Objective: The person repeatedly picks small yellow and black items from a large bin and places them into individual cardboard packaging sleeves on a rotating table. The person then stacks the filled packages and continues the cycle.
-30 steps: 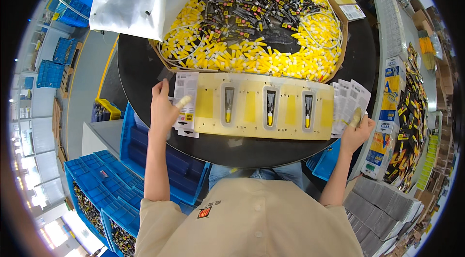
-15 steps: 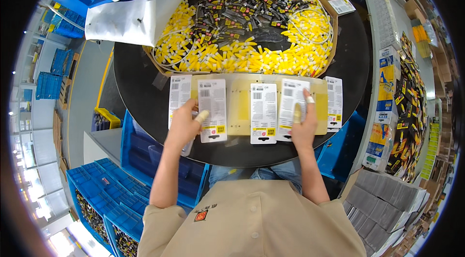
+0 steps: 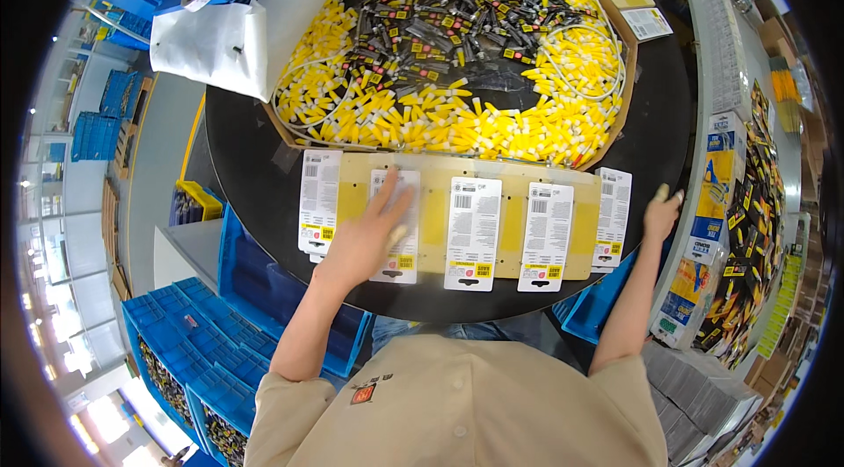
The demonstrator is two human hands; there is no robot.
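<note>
Several white backing cards printed on their faces lie in a row along a yellow board (image 3: pixel 431 181) on the round black table. My left hand (image 3: pixel 365 243) rests over one card (image 3: pixel 406 269), fingers spread, covering its middle. Right of it lie a second card (image 3: pixel 473 229) and a third card (image 3: pixel 547 234), both flat on the board. Out past the table's right edge is my right hand (image 3: pixel 661 216), its fingers apart and nothing visible in them. Pale coverings sit on some fingertips. One card (image 3: pixel 318 199) lies at the board's left end and another card (image 3: pixel 613 212) at its right end.
Beyond the board, a low-walled tray (image 3: pixel 629 71) holds a heap of small black tubes (image 3: pixel 440 10) and yellow, white-ended nozzles (image 3: pixel 501 128). Blue crates (image 3: pixel 185 335) stand at lower left. Packaged goods (image 3: pixel 712 194) line the right side. A white sheet (image 3: pixel 211 49) hangs at upper left.
My right hand has left the card at the board's right part and moved out to the right. My left hand has shifted right, over its card, with fingers spreading. The view has shifted slightly.
</note>
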